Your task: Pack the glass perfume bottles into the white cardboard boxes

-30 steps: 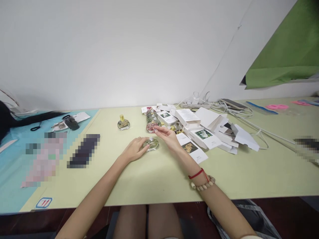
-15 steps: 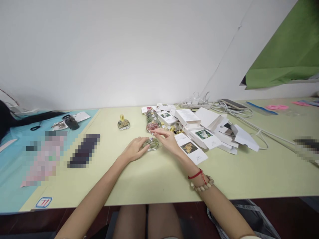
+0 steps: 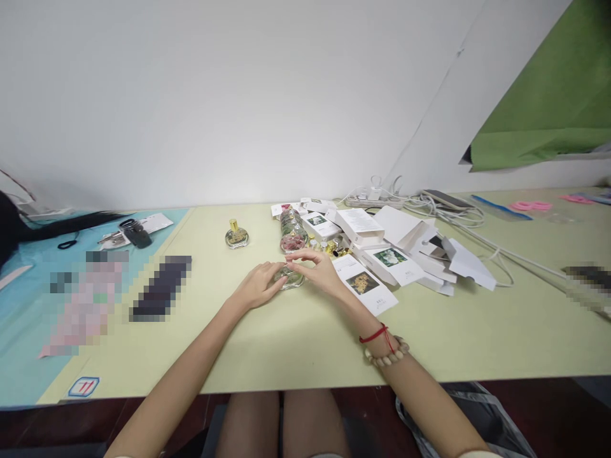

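Observation:
A flat rounded glass perfume bottle (image 3: 294, 280) with greenish contents stands upright on the table in front of me. My left hand (image 3: 259, 286) holds it from the left side, fingers behind and thumb in front. My right hand (image 3: 315, 268) is closed in a pinch over the bottle's neck; whatever lies between its fingertips is hidden. Just behind is a bottle with pink contents (image 3: 293, 242), first of a row of similar bottles (image 3: 290, 221). Another perfume bottle with a gold top (image 3: 237, 235) stands apart at the left.
White boxes (image 3: 359, 227) and a flower-picture box (image 3: 367, 286) lie piled at the right. Small gold and silver caps (image 3: 329, 245) are beside the row. White cables (image 3: 470, 224) cross the table behind. A dark jar (image 3: 137, 235) is on the blue cloth at left.
The right hand's fingertips have shifted slightly left and flattened over the bottle's neck. My left hand stays around the bottle.

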Demonstrator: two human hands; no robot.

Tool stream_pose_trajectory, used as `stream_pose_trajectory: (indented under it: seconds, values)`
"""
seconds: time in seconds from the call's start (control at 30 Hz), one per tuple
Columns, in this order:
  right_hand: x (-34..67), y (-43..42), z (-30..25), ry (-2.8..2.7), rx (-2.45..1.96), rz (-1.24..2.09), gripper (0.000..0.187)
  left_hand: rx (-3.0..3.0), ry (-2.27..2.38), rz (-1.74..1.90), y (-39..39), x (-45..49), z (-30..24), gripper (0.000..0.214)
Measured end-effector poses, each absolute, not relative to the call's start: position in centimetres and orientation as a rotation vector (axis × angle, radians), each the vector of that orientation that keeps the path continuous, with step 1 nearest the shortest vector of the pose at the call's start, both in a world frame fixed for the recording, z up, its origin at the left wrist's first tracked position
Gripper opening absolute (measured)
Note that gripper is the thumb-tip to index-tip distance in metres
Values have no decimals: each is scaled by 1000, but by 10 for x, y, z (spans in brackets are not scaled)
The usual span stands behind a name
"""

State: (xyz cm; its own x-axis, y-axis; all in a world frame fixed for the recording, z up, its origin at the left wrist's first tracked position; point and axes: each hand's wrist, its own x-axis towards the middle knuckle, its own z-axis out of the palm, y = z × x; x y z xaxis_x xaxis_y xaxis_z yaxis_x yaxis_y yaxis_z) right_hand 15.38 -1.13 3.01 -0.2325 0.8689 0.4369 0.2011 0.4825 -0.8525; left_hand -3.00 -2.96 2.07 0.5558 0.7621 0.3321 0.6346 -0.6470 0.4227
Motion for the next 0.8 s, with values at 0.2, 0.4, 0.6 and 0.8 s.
stream_pose_trajectory:
  seconds: [0.2, 0.4, 0.6, 0.8]
  values:
    - [155, -14, 33, -1726, -924, 787, 23, 2533, 1153, 730, -30, -30, 21, 33]
    - [157, -12, 31, -1750, -933, 718, 23, 2525, 1166, 719, -30, -29, 21, 32]
    - [163, -9, 33, -1799, -971, 716, 24, 2523, 1143, 699, -28, -29, 20, 34]
    - [164, -8, 32, -1754, -953, 784, 24, 2516, 1162, 706, -27, -29, 19, 33]
